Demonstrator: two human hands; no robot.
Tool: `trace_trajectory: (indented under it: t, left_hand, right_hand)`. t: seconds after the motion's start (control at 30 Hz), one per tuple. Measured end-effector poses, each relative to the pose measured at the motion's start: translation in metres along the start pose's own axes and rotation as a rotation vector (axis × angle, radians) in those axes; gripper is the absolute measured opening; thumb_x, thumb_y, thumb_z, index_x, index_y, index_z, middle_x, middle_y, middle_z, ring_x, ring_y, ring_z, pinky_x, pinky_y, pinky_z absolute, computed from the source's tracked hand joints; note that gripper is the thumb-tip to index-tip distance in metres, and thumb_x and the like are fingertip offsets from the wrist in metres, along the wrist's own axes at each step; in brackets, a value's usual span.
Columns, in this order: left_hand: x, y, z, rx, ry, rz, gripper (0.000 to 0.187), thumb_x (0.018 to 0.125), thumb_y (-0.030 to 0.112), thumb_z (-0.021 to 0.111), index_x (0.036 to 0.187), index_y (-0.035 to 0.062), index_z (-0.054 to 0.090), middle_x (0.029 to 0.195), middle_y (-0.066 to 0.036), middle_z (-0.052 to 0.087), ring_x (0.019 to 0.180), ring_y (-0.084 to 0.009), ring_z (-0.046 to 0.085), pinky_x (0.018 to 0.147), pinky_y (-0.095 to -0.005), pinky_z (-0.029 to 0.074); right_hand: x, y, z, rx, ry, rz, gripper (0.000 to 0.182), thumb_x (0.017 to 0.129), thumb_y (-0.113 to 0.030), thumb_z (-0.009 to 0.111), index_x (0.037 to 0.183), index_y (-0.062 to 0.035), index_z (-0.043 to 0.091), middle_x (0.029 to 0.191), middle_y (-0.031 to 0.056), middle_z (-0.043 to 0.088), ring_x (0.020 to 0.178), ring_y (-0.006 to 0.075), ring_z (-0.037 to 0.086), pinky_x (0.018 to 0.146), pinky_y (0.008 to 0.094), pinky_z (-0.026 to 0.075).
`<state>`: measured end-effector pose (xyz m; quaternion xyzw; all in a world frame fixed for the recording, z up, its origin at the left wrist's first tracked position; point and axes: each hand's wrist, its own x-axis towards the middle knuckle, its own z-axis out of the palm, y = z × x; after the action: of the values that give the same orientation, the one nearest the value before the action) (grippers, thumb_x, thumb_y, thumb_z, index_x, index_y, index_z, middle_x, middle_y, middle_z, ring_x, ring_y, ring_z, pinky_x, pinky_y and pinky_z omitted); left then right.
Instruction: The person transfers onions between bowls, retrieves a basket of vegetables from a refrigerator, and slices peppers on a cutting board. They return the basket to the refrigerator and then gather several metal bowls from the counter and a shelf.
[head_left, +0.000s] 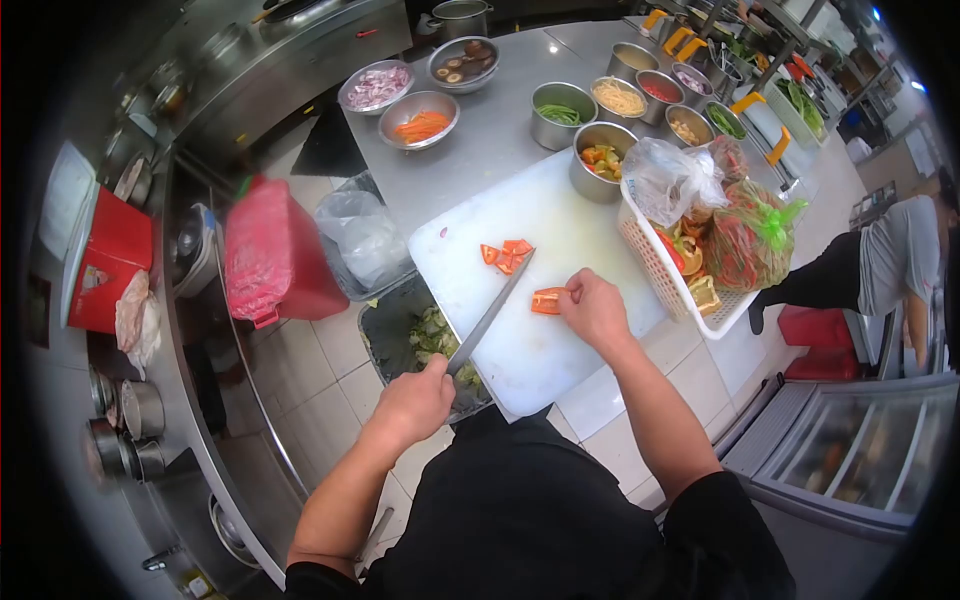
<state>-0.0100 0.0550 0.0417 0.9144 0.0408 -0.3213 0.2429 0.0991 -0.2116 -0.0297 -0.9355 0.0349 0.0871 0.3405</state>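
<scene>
My left hand [411, 402] is closed round the handle of a kitchen knife [490, 314], whose long blade slants across a white cutting board [450, 262]. Beside the knife's tip lie several cut pieces of red pepper [507, 254]. My right hand [597, 312] pinches the end of a strip of red bell pepper [546, 300] lying on the board, a little to the right of the blade. Part of that strip is hidden under my fingers.
A white basket [655, 262] with peppers and bagged vegetables stands right of the board. Behind it are metal pots [590, 190] of cut vegetables. Bowls of carrot [420, 125] and onion [374, 90] sit at the back left. A scrap bin [378, 330] is below. Another person [900, 255] stands at right.
</scene>
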Motion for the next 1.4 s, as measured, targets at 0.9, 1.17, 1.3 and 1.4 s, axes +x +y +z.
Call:
trace_trajectory:
  t: [0.9, 1.17, 1.3, 1.4]
  left_hand:
    - [-0.010, 0.025, 0.000, 0.170, -0.029, 0.048, 0.023, 0.100, 0.025, 0.046, 0.108, 0.0044, 0.050, 0.085, -0.027, 0.067, 0.083, -0.0492, 0.063, 0.077, -0.0587, 0.048]
    - [0.009, 0.025, 0.003, 0.214, -0.043, 0.084, 0.021, 0.099, 0.024, 0.046, 0.106, 0.0045, 0.050, 0.084, -0.028, 0.067, 0.083, -0.0487, 0.064, 0.076, -0.0579, 0.048]
    - [-0.009, 0.014, -0.015, 0.213, 0.113, 0.023, 0.019, 0.099, 0.022, 0.045, 0.106, 0.0049, 0.050, 0.088, -0.029, 0.067, 0.084, -0.0469, 0.066, 0.077, -0.0585, 0.050]
    - [-0.004, 0.002, -0.027, 0.286, 0.299, -0.061, 0.020, 0.099, 0.023, 0.048, 0.105, 0.0045, 0.051, 0.089, -0.029, 0.066, 0.083, -0.0493, 0.064, 0.075, -0.0581, 0.049]
  right_hand:
    - [-0.026, 0.005, -0.004, 0.088, 0.060, -0.254, 0.016, 0.082, -0.010, 0.070, 0.095, -0.0007, 0.067, 0.099, 0.0179, 0.062, 0.086, 0.0343, 0.065, 0.080, 0.0399, 0.054]
    - [-0.023, 0.028, 0.007, 0.019, -0.012, -0.300, 0.028, 0.080, -0.013, 0.075, 0.105, -0.0037, 0.067, 0.105, 0.0162, 0.061, 0.091, 0.0328, 0.064, 0.084, 0.0420, 0.053]
    - [-0.030, 0.019, 0.002, -0.108, 0.212, -0.535, 0.065, 0.077, -0.030, 0.082, 0.130, -0.0040, 0.056, 0.133, 0.0246, 0.050, 0.121, 0.0431, 0.051, 0.103, 0.0503, 0.043]
    - [-0.008, 0.017, 0.010, -0.205, 0.086, -0.603, 0.095, 0.073, -0.044, 0.084, 0.146, -0.0018, 0.040, 0.149, 0.0296, 0.033, 0.137, 0.0489, 0.033, 0.114, 0.0547, 0.031]
